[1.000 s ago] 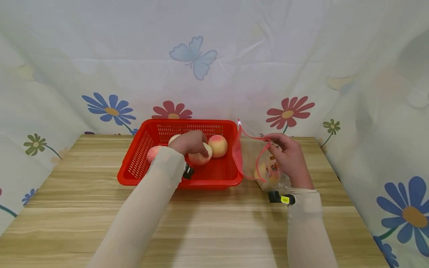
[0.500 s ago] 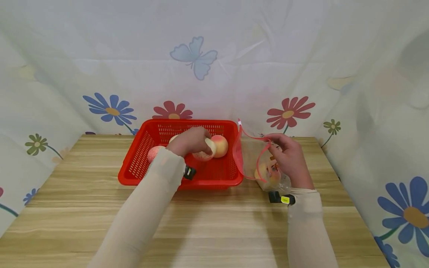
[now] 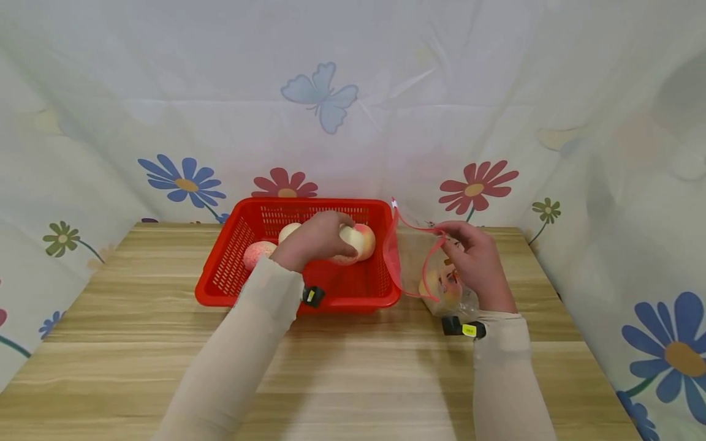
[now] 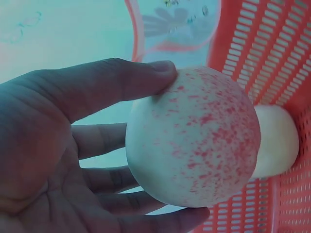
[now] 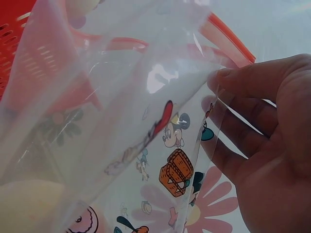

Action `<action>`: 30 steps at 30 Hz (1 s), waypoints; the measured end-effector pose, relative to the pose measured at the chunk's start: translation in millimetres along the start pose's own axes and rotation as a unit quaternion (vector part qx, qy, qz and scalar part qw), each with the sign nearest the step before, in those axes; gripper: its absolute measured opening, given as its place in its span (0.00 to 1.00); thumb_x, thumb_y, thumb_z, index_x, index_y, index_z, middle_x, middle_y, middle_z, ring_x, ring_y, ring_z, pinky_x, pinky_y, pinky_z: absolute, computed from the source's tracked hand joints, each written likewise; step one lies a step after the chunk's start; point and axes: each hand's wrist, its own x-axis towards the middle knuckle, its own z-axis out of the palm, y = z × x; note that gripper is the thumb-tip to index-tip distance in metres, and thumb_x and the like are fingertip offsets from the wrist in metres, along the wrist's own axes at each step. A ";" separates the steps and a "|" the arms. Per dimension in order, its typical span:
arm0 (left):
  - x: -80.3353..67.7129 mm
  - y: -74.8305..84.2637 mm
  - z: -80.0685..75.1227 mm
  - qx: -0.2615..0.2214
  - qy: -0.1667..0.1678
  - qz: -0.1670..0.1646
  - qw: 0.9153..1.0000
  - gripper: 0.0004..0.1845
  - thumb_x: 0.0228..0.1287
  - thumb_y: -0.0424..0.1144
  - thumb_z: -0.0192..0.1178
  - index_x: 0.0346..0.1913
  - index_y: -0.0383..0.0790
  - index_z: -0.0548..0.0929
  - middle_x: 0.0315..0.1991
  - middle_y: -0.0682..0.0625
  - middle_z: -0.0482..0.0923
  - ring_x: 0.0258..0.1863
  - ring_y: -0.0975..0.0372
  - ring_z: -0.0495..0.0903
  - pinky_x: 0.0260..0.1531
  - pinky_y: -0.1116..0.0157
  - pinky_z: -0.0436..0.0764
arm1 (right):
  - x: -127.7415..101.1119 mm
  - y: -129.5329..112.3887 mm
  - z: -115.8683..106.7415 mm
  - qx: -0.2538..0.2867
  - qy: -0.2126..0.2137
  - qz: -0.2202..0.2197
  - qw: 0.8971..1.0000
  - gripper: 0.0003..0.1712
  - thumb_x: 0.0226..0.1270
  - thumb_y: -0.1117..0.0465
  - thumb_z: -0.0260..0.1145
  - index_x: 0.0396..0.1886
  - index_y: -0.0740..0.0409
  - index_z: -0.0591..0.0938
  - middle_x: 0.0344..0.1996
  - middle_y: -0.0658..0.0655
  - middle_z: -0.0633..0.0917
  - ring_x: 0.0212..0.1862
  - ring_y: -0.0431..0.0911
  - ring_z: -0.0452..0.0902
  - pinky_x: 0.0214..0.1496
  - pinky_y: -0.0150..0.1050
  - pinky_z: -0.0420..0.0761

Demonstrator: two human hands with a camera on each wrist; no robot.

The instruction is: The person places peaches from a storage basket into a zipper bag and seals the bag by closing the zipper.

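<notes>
My left hand [image 3: 314,240] grips a pale peach [image 3: 350,240] speckled with red [image 4: 194,136], lifted above the floor of the red basket [image 3: 220,269]. Fingers and thumb curl around it in the left wrist view. Three more peaches lie in the basket: one at the left [image 3: 258,252], one at the back [image 3: 289,231], one behind the held peach [image 3: 366,237]. My right hand [image 3: 474,257] pinches the rim of a clear zip bag [image 3: 419,263] with a red seal and cartoon print [image 5: 170,145], holding it open beside the basket. A peach [image 3: 436,285] sits inside the bag.
The basket and bag stand at the back of a wooden table [image 3: 353,367]. A white flowered cloth [image 3: 353,110] hangs behind and on both sides. The table's front half is bare wood.
My left hand has lifted the peach off the basket floor and carried it right, toward the bag. The right hand and bag have stayed put.
</notes>
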 end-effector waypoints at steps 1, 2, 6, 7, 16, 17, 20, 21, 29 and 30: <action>-0.6 0.9 1.7 -0.002 -0.001 0.006 1.000 0.36 0.49 0.44 0.74 0.64 0.47 0.75 0.57 0.51 0.78 0.47 0.56 0.76 0.44 0.60 0.85 | -0.1 0.3 0.2 0.000 0.000 -0.001 1.000 0.14 0.69 0.63 0.61 0.53 0.59 0.81 0.48 0.59 0.84 0.46 0.35 0.76 0.35 0.29 0.83; -1.2 1.8 3.1 -0.003 -0.002 0.011 1.000 0.35 0.49 0.44 0.74 0.64 0.47 0.76 0.56 0.51 0.78 0.47 0.56 0.76 0.43 0.61 0.85 | -0.1 0.9 0.6 0.000 0.000 -0.001 1.000 0.14 0.70 0.63 0.61 0.53 0.59 0.81 0.48 0.58 0.84 0.47 0.36 0.76 0.35 0.29 0.83; -3.8 5.6 7.9 -0.008 -0.001 0.035 0.999 0.34 0.51 0.44 0.73 0.63 0.47 0.76 0.55 0.51 0.79 0.47 0.56 0.76 0.43 0.62 0.84 | -0.7 1.2 1.6 0.000 -0.001 0.000 1.000 0.14 0.70 0.64 0.61 0.53 0.59 0.81 0.48 0.59 0.84 0.49 0.42 0.77 0.35 0.27 0.83; -4.6 6.3 8.8 -0.008 0.002 0.042 0.999 0.34 0.51 0.44 0.73 0.63 0.46 0.76 0.55 0.51 0.79 0.47 0.56 0.76 0.44 0.62 0.83 | -0.9 0.9 1.6 0.000 -0.001 0.001 1.000 0.14 0.70 0.64 0.61 0.53 0.59 0.81 0.48 0.59 0.84 0.50 0.44 0.77 0.35 0.27 0.82; -13.2 14.9 13.0 -0.009 0.027 0.083 0.996 0.34 0.50 0.45 0.74 0.62 0.43 0.76 0.55 0.50 0.78 0.50 0.57 0.74 0.48 0.59 0.82 | -0.3 -1.2 0.5 -0.011 0.004 -0.002 1.000 0.14 0.69 0.62 0.62 0.53 0.58 0.82 0.47 0.60 0.85 0.46 0.37 0.75 0.35 0.22 0.80; -13.6 15.9 13.7 -0.009 0.030 0.085 0.996 0.35 0.49 0.45 0.74 0.62 0.43 0.76 0.55 0.51 0.78 0.50 0.57 0.74 0.48 0.59 0.82 | -0.2 -1.0 0.5 -0.012 0.004 -0.003 1.000 0.15 0.69 0.63 0.62 0.53 0.58 0.81 0.48 0.60 0.85 0.46 0.36 0.75 0.35 0.21 0.79; -14.4 18.8 16.5 -0.007 0.035 0.092 0.995 0.35 0.49 0.46 0.74 0.62 0.44 0.76 0.56 0.51 0.77 0.51 0.58 0.73 0.48 0.58 0.83 | 0.6 0.0 0.0 -0.008 0.005 -0.006 1.000 0.15 0.69 0.64 0.61 0.53 0.59 0.81 0.47 0.61 0.85 0.47 0.37 0.75 0.35 0.22 0.80; -14.5 19.7 17.6 -0.007 0.037 0.095 0.995 0.35 0.49 0.47 0.74 0.62 0.45 0.76 0.56 0.51 0.77 0.52 0.58 0.73 0.49 0.58 0.83 | 0.8 0.4 -0.3 -0.008 0.005 -0.005 1.000 0.14 0.69 0.64 0.61 0.53 0.59 0.81 0.47 0.61 0.85 0.47 0.37 0.75 0.35 0.23 0.81; -16.7 24.3 27.3 -0.020 0.057 0.125 0.990 0.33 0.51 0.47 0.73 0.62 0.46 0.77 0.58 0.50 0.74 0.55 0.58 0.72 0.50 0.59 0.82 | 0.3 0.9 -1.1 -0.008 0.002 0.004 1.000 0.14 0.70 0.63 0.61 0.53 0.58 0.81 0.47 0.58 0.84 0.48 0.40 0.77 0.36 0.31 0.84; -16.8 24.6 28.8 -0.021 0.060 0.132 0.989 0.33 0.51 0.47 0.73 0.62 0.46 0.77 0.58 0.50 0.74 0.55 0.58 0.72 0.50 0.59 0.82 | 0.0 1.0 -1.1 -0.008 0.001 0.006 1.000 0.14 0.70 0.63 0.61 0.53 0.58 0.81 0.47 0.58 0.84 0.48 0.40 0.77 0.36 0.30 0.84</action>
